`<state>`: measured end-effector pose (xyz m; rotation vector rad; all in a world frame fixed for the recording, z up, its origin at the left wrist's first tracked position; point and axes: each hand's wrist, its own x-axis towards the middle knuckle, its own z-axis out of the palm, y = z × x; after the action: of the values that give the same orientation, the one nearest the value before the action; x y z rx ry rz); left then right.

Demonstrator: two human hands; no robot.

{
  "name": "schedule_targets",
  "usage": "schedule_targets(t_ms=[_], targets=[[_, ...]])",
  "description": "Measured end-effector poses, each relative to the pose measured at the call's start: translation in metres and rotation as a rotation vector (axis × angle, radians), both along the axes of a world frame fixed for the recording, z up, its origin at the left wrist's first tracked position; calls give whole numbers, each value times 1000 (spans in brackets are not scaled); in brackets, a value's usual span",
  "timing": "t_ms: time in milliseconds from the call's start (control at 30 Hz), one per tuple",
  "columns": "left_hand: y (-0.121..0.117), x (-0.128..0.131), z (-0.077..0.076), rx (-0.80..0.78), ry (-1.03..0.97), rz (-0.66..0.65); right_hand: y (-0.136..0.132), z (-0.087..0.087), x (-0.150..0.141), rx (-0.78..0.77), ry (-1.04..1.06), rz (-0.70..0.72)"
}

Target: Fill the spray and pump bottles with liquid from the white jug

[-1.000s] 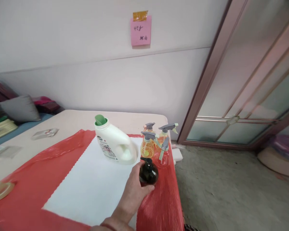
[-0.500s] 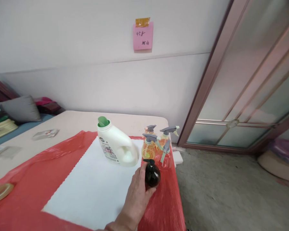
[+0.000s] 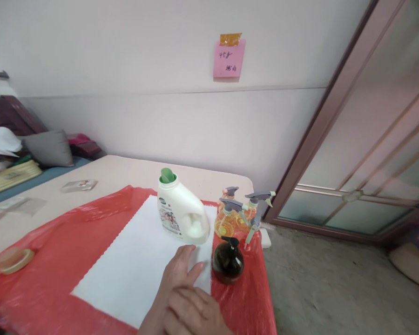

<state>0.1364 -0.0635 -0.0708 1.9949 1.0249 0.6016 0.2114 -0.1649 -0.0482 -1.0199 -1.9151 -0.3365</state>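
A dark round pump bottle (image 3: 228,262) stands upright on the red plastic sheet, right of the white sheet. My left hand (image 3: 181,267) is just left of it, apart from it, thumb and fingers spread and holding nothing. Across my left wrist lies my right hand (image 3: 193,309), its fingers loosely bent and slightly apart, with no object visible in it. Beyond the hands stands a white detergent jug (image 3: 181,211) with a green spout and no cap on it. Behind the pump bottle are several spray bottles with grey triggers, one of them an orange spray bottle (image 3: 225,226).
The red plastic sheet (image 3: 101,237) covers part of the pale table, with a white sheet (image 3: 136,260) on top. A tape roll (image 3: 16,261) lies at left. Flat clear packets (image 3: 79,185) rest farther back. A glass-panelled door (image 3: 352,153) stands at right.
My left hand has let go of the dark pump bottle and drawn back to the left. My right hand has come into view over my left wrist. The view has shifted left.
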Motion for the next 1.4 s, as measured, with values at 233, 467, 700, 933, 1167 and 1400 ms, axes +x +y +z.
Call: schedule_targets(t_ms=[233,467,700,933,1167,1400], targets=[[-1,-26,17,-83,-120,171,5,4,18,-87,252,-212],[-12,-36,33,-134,-79,156,16,4,19,-341,730,-65],[-14,-36,43,-159,-161,304,16,3,29,-491,878,-121],[-12,-36,45,-198,-142,225,19,7,27,-542,847,-124],[-15,-29,47,-206,-99,14,19,1,13,-574,741,-29],[-17,-27,46,-201,-83,10,21,-2,14,-647,783,-28]])
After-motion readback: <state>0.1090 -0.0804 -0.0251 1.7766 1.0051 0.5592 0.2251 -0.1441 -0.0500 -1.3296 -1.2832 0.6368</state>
